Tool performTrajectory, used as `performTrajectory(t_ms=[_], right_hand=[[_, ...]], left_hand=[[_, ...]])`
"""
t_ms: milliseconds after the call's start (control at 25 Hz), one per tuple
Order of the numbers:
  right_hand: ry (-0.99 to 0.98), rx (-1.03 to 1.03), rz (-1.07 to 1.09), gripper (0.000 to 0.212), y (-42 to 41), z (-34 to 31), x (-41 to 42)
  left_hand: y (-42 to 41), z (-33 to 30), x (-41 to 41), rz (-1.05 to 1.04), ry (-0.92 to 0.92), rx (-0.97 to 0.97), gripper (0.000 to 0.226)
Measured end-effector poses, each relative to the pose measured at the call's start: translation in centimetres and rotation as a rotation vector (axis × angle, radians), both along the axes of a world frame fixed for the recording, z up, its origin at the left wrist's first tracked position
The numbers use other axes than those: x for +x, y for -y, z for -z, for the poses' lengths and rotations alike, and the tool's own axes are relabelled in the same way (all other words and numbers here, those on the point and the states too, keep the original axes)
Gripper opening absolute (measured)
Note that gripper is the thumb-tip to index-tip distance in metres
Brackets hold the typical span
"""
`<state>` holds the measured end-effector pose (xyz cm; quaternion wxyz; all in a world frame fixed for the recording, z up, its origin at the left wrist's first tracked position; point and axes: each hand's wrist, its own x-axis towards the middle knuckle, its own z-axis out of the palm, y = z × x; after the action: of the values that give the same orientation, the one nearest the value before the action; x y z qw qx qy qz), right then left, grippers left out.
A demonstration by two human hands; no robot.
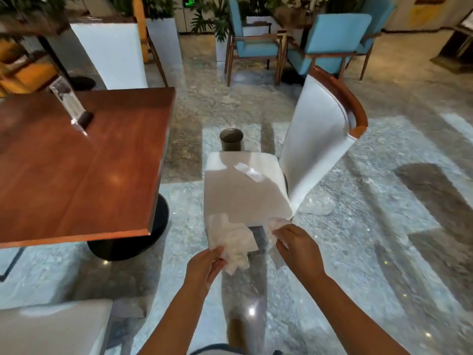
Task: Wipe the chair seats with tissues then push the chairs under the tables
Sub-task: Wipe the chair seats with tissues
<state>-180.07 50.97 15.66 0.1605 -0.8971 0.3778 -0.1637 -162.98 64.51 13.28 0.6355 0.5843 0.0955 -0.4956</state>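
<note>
A white chair [317, 139] with a wooden top rail stands on the floor to the right of the brown table [76, 165], pulled out from it. Its pale seat [243, 193] carries a small loose tissue [249, 171] near the backrest. My left hand [207, 265] pinches a crumpled white tissue [235, 242] just in front of the seat's near edge. My right hand [297, 244] grips a second piece of tissue [273, 226] beside it. Both hands hover above the floor, short of the seat.
A clear sign holder [70, 101] stands on the table. A small dark bin [231, 139] sits on the floor behind the seat. Another white chair seat [51, 326] is at the bottom left. Blue armchairs [330, 39] and planters [163, 37] stand farther back.
</note>
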Motion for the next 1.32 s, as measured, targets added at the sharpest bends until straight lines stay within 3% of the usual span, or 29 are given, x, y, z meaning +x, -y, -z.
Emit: performTrajectory(t_ms=[440, 640, 800, 1120, 1320], right_hand=[[0.005, 0.13, -0.056, 0.02, 19.8, 3.8, 13.8], [-0.003, 0.233, -0.084, 0.021, 31.7, 7.1, 21.7], [-0.105, 0.294, -0.078, 0.023, 39.4, 12.7, 27.5], [-0.398, 0.262, -0.202, 0.025, 48.0, 28.6, 34.8], [-0.546, 0.176, -0.511, 0.054, 49.5, 34.0, 34.2]], left_hand=[[17.3, 3.1, 11.3, -0.11, -0.052, 0.044, 0.03], [25.9, 5.7, 16.9, -0.197, -0.063, 0.109, 0.016], [30.8, 8.6, 21.1, -0.223, -0.097, 0.172, 0.022], [36.7, 21.1, 25.2, -0.243, -0.232, 0.245, 0.011], [37.3, 24.8, 25.6, -0.279, -0.281, 0.255, 0.007]])
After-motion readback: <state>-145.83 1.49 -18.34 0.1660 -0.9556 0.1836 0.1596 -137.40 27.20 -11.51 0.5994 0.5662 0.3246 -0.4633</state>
